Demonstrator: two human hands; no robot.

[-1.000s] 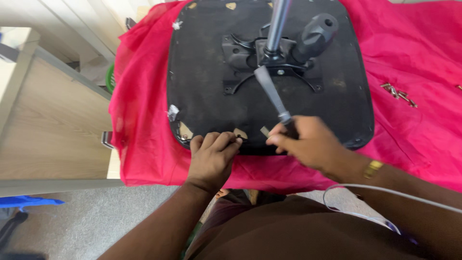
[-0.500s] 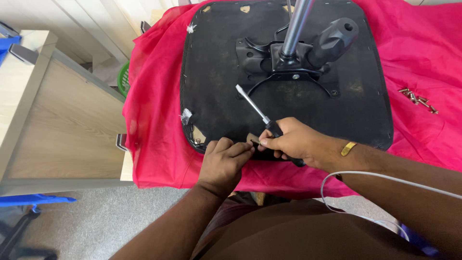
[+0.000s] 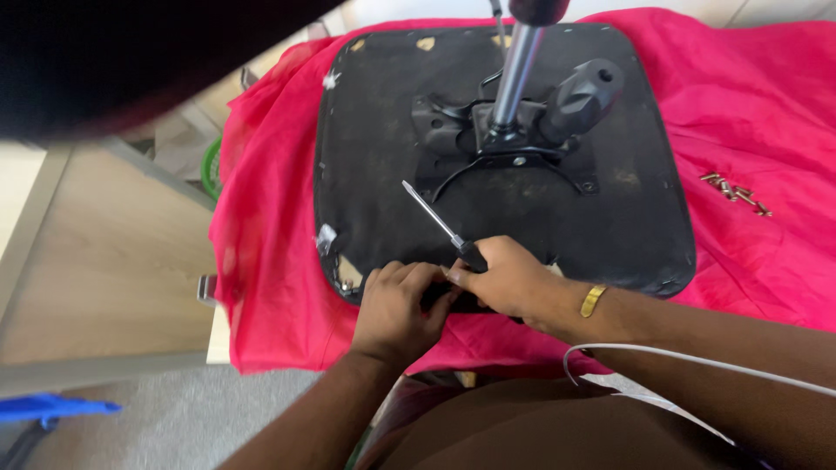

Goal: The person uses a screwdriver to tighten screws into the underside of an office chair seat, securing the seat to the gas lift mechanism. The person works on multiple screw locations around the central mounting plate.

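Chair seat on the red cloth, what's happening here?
A person has an upturned black chair seat lying on a red cloth, its metal column and mechanism pointing up. The right hand holds a screwdriver by its black handle, the shaft angled up and away over the seat. The left hand is pressed against the seat's near edge, fingers curled at the rim next to the right hand. A small pile of loose screws sits on the cloth to the right.
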